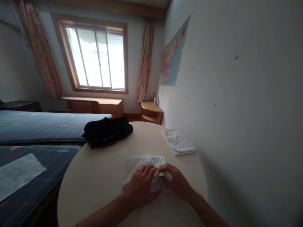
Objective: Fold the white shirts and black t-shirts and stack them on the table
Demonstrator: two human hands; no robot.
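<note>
Here on the counter [99,176], the white cloth [139,161] lies before me, far edge facing the window [94,58], long axis hard to tell! My left grip [142,186] rests loose on top; my right grip [176,179] pinches its right edge.

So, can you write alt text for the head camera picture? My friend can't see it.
A person's left hand and right hand work at a folded white cloth on a round cream-coloured table. Farther back lie a bundled black fabric item and another folded white cloth; beyond is a bright, wood-framed window.
</note>
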